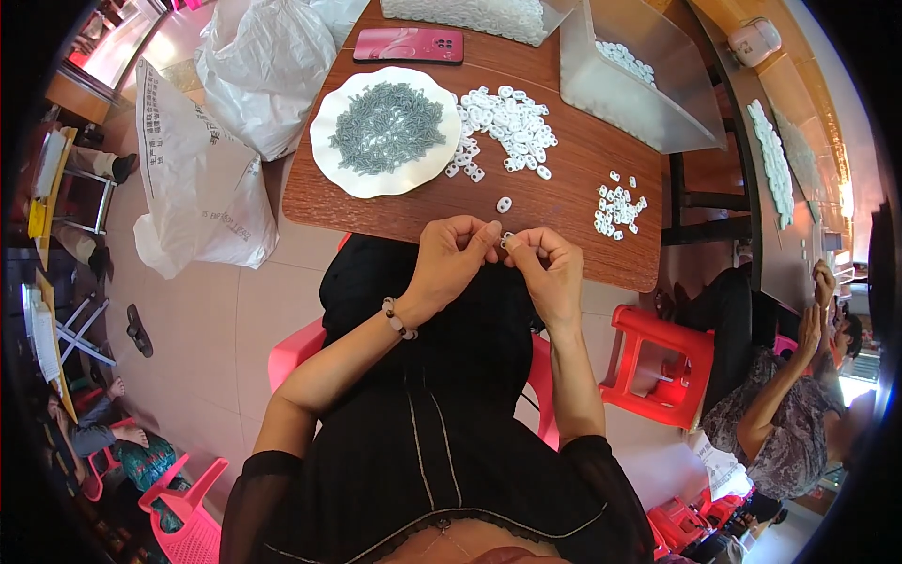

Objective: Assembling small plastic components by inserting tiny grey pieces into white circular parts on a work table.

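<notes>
My two hands meet just over the front edge of the brown wooden table (pixel 395 211). Between the thumb and fingers of my right hand (pixel 554 273) is a small white oval piece (pixel 507 241). My left hand (pixel 446 258) is pinched closed right beside it; whatever its fingertips hold is too small to make out. One loose white two-holed piece (pixel 504 204) lies on the table just beyond my fingers. Farther back spreads a pile of similar white pieces (pixel 515 127). To its left a scalloped white plate (pixel 322 141) carries a heap of small grey pins (pixel 390 127).
A smaller group of white pieces (pixel 617 211) lies at the table's right. Behind it stands an open-fronted metal bin (pixel 648 113); a pink phone (pixel 408 45) rests at the back left. White sacks (pixel 202 179) stand left, a red stool (pixel 658 362) right. Another person (pixel 780 423) sits at far right.
</notes>
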Demonstrator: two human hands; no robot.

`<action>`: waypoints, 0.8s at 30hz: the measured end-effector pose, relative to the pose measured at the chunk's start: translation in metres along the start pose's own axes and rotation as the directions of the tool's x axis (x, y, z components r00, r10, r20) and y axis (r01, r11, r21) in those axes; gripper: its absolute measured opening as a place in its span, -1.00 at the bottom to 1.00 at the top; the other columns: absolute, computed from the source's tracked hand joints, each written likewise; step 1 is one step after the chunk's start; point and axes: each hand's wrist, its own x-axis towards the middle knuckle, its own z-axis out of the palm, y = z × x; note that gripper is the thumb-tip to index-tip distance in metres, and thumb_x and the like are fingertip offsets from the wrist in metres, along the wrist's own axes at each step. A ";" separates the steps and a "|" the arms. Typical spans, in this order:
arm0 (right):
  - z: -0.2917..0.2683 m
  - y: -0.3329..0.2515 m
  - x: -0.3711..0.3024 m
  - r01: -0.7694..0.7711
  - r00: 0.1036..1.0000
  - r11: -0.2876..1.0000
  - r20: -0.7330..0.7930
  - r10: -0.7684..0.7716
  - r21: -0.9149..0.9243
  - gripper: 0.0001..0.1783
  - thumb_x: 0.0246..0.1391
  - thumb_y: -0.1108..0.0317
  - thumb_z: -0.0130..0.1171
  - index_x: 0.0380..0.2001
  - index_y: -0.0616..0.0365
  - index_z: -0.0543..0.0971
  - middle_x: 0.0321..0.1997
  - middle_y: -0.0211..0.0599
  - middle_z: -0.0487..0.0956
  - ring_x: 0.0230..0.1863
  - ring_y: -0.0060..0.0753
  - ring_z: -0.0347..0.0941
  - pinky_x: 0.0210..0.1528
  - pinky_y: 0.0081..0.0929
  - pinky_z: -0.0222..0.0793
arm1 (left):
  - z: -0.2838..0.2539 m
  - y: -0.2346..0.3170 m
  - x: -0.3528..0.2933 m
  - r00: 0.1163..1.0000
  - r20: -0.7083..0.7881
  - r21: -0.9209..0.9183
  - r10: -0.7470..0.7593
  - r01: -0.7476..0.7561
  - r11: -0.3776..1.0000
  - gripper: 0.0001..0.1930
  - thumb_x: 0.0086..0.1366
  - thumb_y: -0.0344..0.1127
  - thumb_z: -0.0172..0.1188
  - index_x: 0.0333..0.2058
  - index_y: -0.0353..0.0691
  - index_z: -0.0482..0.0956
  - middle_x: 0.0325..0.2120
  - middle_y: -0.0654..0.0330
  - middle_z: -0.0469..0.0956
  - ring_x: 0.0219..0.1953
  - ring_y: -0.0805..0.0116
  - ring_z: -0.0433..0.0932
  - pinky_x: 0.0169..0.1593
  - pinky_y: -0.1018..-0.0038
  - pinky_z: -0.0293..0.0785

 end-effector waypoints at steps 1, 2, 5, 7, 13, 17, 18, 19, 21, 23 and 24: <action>0.000 0.000 0.000 -0.005 1.000 1.000 0.003 0.005 0.004 -0.83 0.09 0.39 0.23 -0.45 0.30 0.59 -0.59 -0.43 0.58 -0.56 -0.78 0.40 -0.49 -0.77 0.25 | 0.000 0.000 0.000 1.000 -0.001 0.000 -0.001 0.001 1.000 -0.73 0.33 -0.19 0.17 -0.41 -0.29 0.59 -0.61 0.35 0.53 -0.57 0.71 0.39 -0.47 0.74 0.25; 0.000 0.001 0.000 -0.005 1.000 1.000 0.003 0.005 0.004 -0.83 0.09 0.39 0.23 -0.45 0.30 0.59 -0.59 -0.43 0.58 -0.56 -0.78 0.40 -0.49 -0.77 0.25 | -0.001 -0.001 0.000 1.000 -0.003 0.009 -0.002 0.002 1.000 -0.74 0.33 -0.20 0.17 -0.41 -0.30 0.59 -0.61 0.35 0.53 -0.57 0.71 0.39 -0.47 0.74 0.26; 0.000 0.002 0.000 -0.006 1.000 1.000 0.005 0.006 -0.017 -0.83 0.09 0.38 0.23 -0.45 0.30 0.59 -0.59 -0.43 0.58 -0.55 -0.78 0.41 -0.48 -0.76 0.27 | 0.001 -0.003 0.000 0.999 -0.023 0.026 0.022 -0.022 0.999 -0.75 0.32 -0.24 0.18 -0.43 -0.32 0.59 -0.62 0.34 0.53 -0.59 0.72 0.39 -0.51 0.73 0.24; 0.001 0.000 0.000 0.003 1.000 1.000 0.001 -0.003 -0.029 -0.83 0.09 0.38 0.23 -0.45 0.30 0.59 -0.59 -0.42 0.58 -0.55 -0.77 0.42 -0.47 -0.76 0.28 | 0.002 -0.004 0.000 0.998 -0.042 0.036 0.048 -0.046 0.998 -0.76 0.31 -0.27 0.18 -0.45 -0.35 0.59 -0.64 0.34 0.53 -0.61 0.72 0.38 -0.55 0.72 0.22; 0.000 -0.004 -0.002 0.006 1.000 1.000 -0.002 -0.006 -0.029 -0.83 0.09 0.38 0.23 -0.45 0.30 0.59 -0.59 -0.42 0.58 -0.55 -0.76 0.42 -0.48 -0.75 0.28 | 0.004 -0.006 0.000 0.994 -0.069 -0.010 0.088 -0.089 0.996 -0.77 0.31 -0.30 0.18 -0.44 -0.36 0.58 -0.64 0.34 0.53 -0.60 0.73 0.38 -0.55 0.72 0.22; 0.000 -0.003 -0.002 0.007 1.000 0.999 0.003 -0.007 -0.053 -0.84 0.09 0.39 0.23 -0.45 0.30 0.59 -0.60 -0.42 0.58 -0.56 -0.76 0.42 -0.49 -0.75 0.28 | 0.003 -0.005 -0.001 0.997 -0.052 0.014 0.058 -0.057 0.998 -0.78 0.31 -0.29 0.19 -0.43 -0.34 0.59 -0.63 0.34 0.53 -0.58 0.71 0.40 -0.51 0.72 0.25; 0.000 -0.002 -0.002 0.012 1.000 0.999 0.001 -0.012 -0.045 -0.83 0.09 0.39 0.23 -0.45 0.30 0.59 -0.60 -0.42 0.58 -0.56 -0.77 0.42 -0.49 -0.75 0.28 | 0.004 -0.005 -0.001 0.995 -0.061 0.023 0.077 -0.076 0.997 -0.79 0.30 -0.33 0.18 -0.44 -0.36 0.58 -0.64 0.33 0.53 -0.60 0.72 0.39 -0.55 0.71 0.23; 0.000 -0.002 -0.002 0.017 1.000 0.999 0.000 -0.017 -0.038 -0.83 0.09 0.39 0.23 -0.45 0.30 0.59 -0.61 -0.41 0.58 -0.57 -0.77 0.42 -0.50 -0.75 0.27 | 0.004 -0.004 -0.001 0.995 -0.060 0.023 0.077 -0.075 0.997 -0.79 0.30 -0.33 0.18 -0.44 -0.36 0.58 -0.64 0.33 0.53 -0.60 0.72 0.39 -0.55 0.71 0.23; 0.000 -0.002 -0.002 0.018 1.000 0.999 -0.003 -0.018 -0.041 -0.83 0.09 0.39 0.23 -0.45 0.30 0.59 -0.61 -0.41 0.58 -0.57 -0.77 0.42 -0.50 -0.75 0.27 | 0.005 -0.002 -0.002 0.994 -0.058 0.065 0.097 -0.093 0.994 -0.79 0.30 -0.33 0.19 -0.45 -0.36 0.58 -0.65 0.34 0.52 -0.61 0.72 0.39 -0.56 0.71 0.23; 0.001 -0.002 -0.003 0.018 1.000 0.999 -0.007 -0.018 -0.044 -0.84 0.08 0.39 0.24 -0.45 0.30 0.59 -0.61 -0.41 0.58 -0.57 -0.77 0.42 -0.50 -0.75 0.27 | 0.006 -0.002 -0.003 0.992 -0.065 0.079 0.113 -0.107 0.991 -0.79 0.30 -0.33 0.19 -0.45 -0.36 0.58 -0.66 0.34 0.52 -0.61 0.71 0.38 -0.56 0.70 0.23; 0.001 -0.002 -0.004 0.004 1.000 0.999 -0.006 -0.004 -0.043 -0.84 0.08 0.39 0.24 -0.45 0.30 0.59 -0.61 -0.41 0.58 -0.57 -0.77 0.42 -0.50 -0.75 0.27 | 0.008 -0.002 -0.003 0.989 -0.073 0.093 0.129 -0.122 0.988 -0.80 0.29 -0.34 0.19 -0.45 -0.37 0.58 -0.67 0.35 0.51 -0.62 0.71 0.38 -0.56 0.70 0.24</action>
